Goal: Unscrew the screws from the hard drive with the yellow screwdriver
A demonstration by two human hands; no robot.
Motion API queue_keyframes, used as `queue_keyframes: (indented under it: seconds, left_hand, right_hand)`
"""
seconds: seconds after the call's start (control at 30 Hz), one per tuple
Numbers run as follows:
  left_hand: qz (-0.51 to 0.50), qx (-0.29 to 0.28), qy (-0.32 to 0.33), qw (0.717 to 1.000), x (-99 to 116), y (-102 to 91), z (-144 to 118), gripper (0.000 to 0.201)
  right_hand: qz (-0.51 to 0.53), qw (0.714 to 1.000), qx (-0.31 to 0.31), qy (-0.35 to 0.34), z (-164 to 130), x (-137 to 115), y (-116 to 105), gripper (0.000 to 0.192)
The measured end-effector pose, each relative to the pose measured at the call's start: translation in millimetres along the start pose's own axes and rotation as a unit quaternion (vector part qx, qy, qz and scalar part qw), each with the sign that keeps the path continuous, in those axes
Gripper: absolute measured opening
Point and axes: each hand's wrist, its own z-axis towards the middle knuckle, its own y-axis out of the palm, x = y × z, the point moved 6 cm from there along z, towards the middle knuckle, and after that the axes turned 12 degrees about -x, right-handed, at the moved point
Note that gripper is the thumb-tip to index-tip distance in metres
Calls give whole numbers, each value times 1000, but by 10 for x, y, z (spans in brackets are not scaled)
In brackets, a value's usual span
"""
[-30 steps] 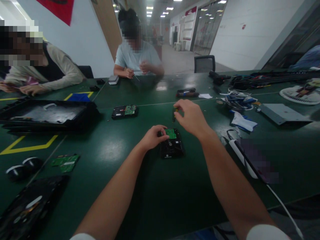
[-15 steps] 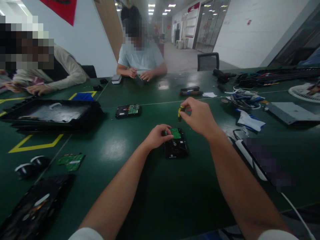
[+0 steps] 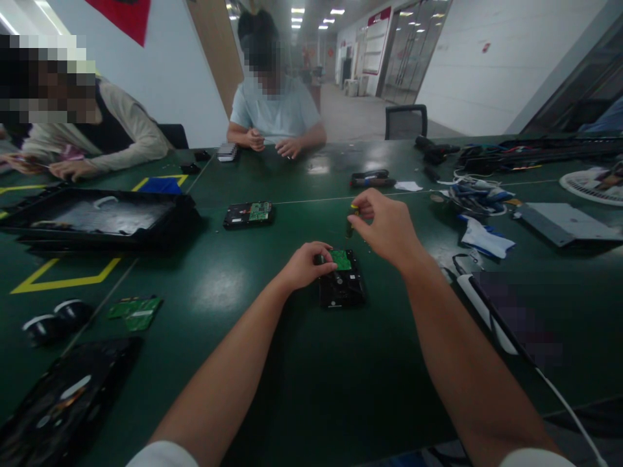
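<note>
A black hard drive (image 3: 341, 285) with a small green circuit board lies face up on the green table (image 3: 311, 370) in front of me. My left hand (image 3: 306, 264) rests on its near-left corner, fingers curled against the edge. Just above the drive's far end, my right hand (image 3: 384, 227) pinches a small screwdriver (image 3: 351, 219) with a yellow-and-black handle, held upright with its tip toward the drive.
A second hard drive (image 3: 249, 214) lies farther back. A black tray (image 3: 92, 220) sits left, loose green boards (image 3: 135, 310) and a dark device (image 3: 58, 402) near left. Cables (image 3: 474, 194), white cloth (image 3: 484, 239) and a grey box (image 3: 559, 224) crowd the right. Two other people sit across the table.
My right hand with the screwdriver has shifted slightly, staying over the drive's far end. My left hand remains on the drive. The view has drifted a little.
</note>
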Motion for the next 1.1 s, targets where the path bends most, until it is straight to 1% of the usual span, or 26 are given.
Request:
queue_keyframes:
  seconds: [0.2, 0.4, 0.5, 0.6, 0.8, 0.9, 1.0, 1.1]
  left_hand:
    - [2, 0, 4, 1000, -18, 7, 6, 10]
    - [8, 4, 7, 1000, -27, 11, 3, 11]
    - [1, 6, 12, 1000, -26, 11, 3, 10]
    - [-1, 4, 9, 1000, -29, 8, 5, 10]
    - [2, 2, 7, 1000, -22, -1, -4, 10]
    - [0, -1, 0, 1000, -40, 4, 1, 9]
    - [-5, -1, -2, 1000, -57, 10, 13, 10]
    - [-7, 0, 2, 1000, -58, 11, 20, 10]
  right_hand:
    - [-31, 999, -15, -30, 11, -19, 10, 20]
    - [-16, 1000, -2, -6, 3, 17, 10, 18]
    - [-25, 999, -14, -22, 5, -8, 15, 18]
    - [-35, 998, -23, -38, 8, -22, 17, 21]
    - [-20, 1000, -6, -12, 4, 13, 6, 19]
    - [-16, 1000, -13, -24, 9, -3, 21, 16]
    - [-25, 999, -18, -38, 10, -29, 24, 17]
    - [-20, 999, -9, -28, 2, -37, 2, 16]
